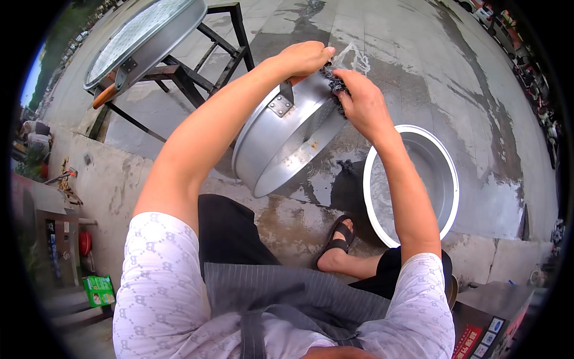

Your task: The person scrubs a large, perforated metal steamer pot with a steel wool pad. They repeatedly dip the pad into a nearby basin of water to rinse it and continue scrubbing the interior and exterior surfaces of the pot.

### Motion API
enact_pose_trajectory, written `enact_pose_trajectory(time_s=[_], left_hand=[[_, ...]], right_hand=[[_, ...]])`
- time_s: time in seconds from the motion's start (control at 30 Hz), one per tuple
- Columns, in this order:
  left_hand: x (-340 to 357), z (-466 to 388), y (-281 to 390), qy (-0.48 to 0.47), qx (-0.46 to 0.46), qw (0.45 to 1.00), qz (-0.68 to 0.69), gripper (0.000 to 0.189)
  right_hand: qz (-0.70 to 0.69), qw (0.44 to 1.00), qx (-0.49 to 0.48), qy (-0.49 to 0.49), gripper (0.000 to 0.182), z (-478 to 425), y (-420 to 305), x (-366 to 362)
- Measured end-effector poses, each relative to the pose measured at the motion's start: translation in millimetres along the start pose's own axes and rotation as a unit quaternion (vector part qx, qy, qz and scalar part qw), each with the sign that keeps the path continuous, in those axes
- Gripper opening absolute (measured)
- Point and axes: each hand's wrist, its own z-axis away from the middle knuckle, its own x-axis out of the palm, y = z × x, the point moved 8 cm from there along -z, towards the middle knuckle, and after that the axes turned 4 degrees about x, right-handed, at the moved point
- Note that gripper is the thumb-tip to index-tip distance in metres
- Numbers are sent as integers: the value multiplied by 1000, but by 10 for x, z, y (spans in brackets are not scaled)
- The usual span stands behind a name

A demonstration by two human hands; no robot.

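An aluminium steamer tier (pixel 273 139) is tilted up on its side before me, its inside turned partly towards the basin. Rusty brown spots mark its inner wall, and a riveted handle bracket (pixel 281 104) is fixed to the outside. My left hand (pixel 308 57) is curled at the wooden handle (pixel 297 80) and upper edge of the tier; the wrist hides part of the handle. In my right hand (pixel 365 103) is a dark, curly scouring pad (pixel 335 84), pressed against the tier's upper rim. Water (pixel 354 58) splashes just beyond the hands.
A second steamer tier (pixel 148 45) with a perforated base rests on a black metal stand (pixel 224 58) at upper left. A white-rimmed basin (pixel 452 179) holding water stands right, near my sandalled foot (pixel 338 242). Wet paving (pixel 403 89) meets a concrete ledge (pixel 287 215).
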Motion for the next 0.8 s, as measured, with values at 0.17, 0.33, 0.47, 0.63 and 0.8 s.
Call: enact_pose_trajectory(time_s=[0.17, 0.33, 0.47, 0.63, 0.8], left_hand=[[25, 68, 7, -22, -29, 999, 2, 55], [-1, 190, -113, -49, -36, 998, -23, 56], [-37, 269, 124, -28, -17, 999, -4, 55], [-3, 389, 185, -29, 18, 999, -37, 55], [30, 310, 170, -58, -33, 998, 1, 56]], right_hand=[[160, 962, -145, -166, 12, -98, -513, 860], [197, 936, 8, -291, 16, -288, -287, 904], [132, 959, -97, -230, 17, -149, -423, 932], [213, 923, -33, -320, 16, -191, -414, 863], [177, 935, -75, -297, 22, -102, -522, 871]])
